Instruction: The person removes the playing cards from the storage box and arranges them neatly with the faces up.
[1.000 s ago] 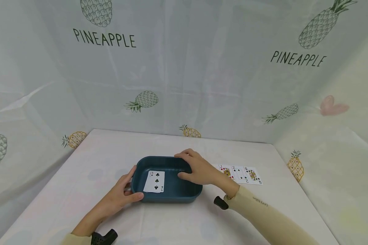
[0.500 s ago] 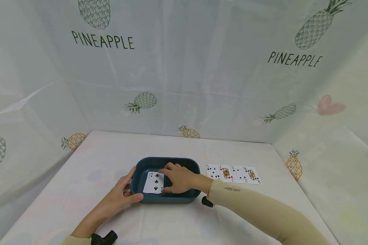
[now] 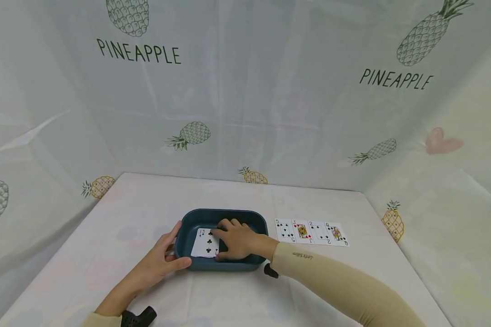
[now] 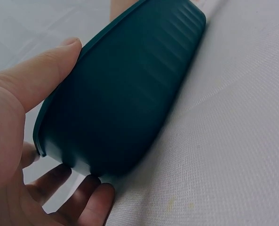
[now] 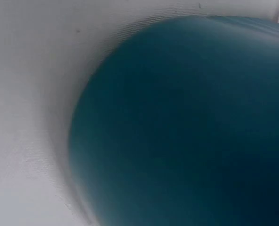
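Note:
A dark blue-green rectangular tub (image 3: 229, 267) stands on the white cloth, a three of clubs (image 3: 203, 247) face up in its left part. More card edges seem to show beneath it. My left hand (image 3: 163, 259) holds the tub's left end; the left wrist view shows the thumb (image 4: 50, 70) at the rim and fingertips (image 4: 94, 202) against the outer wall. Reaching inside, my right hand (image 3: 239, 240) has forefinger and thumb at the right edge of the three of clubs, pinching it. Only the tub's wall (image 5: 177, 117) shows in the right wrist view, without the hand.
Several face-up playing cards lie in a row right of the tub: a five (image 3: 285, 230), a jack (image 3: 302, 231), a two (image 3: 318, 232) and a queen (image 3: 336, 233). A pineapple-printed cloth (image 3: 245, 104) hangs behind the table.
My right hand has moved left from the tub's right end onto the three of clubs, uncovering the five in the row. The left hand and tub have stayed put.

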Action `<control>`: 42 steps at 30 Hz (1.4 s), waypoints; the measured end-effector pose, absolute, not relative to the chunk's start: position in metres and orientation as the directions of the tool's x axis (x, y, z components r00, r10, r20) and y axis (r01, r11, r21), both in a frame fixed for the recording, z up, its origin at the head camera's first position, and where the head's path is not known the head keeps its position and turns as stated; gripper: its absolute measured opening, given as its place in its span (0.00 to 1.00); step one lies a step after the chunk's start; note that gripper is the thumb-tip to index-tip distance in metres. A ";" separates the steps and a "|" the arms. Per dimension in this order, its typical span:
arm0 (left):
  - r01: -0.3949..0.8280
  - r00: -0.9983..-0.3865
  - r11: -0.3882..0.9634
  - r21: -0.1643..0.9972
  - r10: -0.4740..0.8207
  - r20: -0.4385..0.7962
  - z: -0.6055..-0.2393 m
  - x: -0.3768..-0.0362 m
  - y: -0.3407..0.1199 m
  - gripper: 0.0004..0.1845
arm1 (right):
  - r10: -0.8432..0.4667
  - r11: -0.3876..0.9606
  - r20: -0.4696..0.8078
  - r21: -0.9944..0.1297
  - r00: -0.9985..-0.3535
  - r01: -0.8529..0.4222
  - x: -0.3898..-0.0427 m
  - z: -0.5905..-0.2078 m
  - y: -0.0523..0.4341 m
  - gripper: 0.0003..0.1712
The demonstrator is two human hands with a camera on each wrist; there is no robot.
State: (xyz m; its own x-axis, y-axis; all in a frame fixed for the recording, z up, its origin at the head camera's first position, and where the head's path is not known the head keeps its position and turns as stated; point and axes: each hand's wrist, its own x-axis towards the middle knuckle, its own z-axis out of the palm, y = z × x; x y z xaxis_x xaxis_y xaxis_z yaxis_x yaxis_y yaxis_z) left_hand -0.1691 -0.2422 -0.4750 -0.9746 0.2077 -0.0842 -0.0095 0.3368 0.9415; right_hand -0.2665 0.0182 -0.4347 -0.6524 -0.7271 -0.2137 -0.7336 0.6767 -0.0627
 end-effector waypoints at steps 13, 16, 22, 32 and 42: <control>-0.013 -0.977 0.354 0.935 0.195 -0.087 -0.476 -0.173 -0.244 0.58 | -0.758 0.650 -0.143 -0.079 -0.636 -0.756 -0.270 -0.437 0.025 0.42; -0.031 -0.975 0.341 0.940 0.195 -0.103 -0.476 -0.173 -0.244 0.58 | -0.764 0.643 -0.131 -0.072 -0.632 -0.762 -0.270 -0.438 0.024 0.45; -0.051 -0.974 0.305 0.951 0.194 -0.114 -0.476 -0.172 -0.242 0.57 | -0.751 0.660 -0.112 -0.078 -0.651 -0.747 -0.270 -0.441 0.020 0.49; -0.028 -0.977 0.333 0.942 0.191 -0.097 -0.476 -0.172 -0.241 0.57 | -0.731 0.682 -0.120 -0.144 -0.671 -0.717 -0.269 -0.438 0.024 0.49; -0.049 -0.978 0.322 0.945 0.179 -0.111 -0.478 -0.172 -0.243 0.58 | -0.714 0.696 -0.091 -0.200 -0.695 -0.689 -0.268 -0.440 0.023 0.48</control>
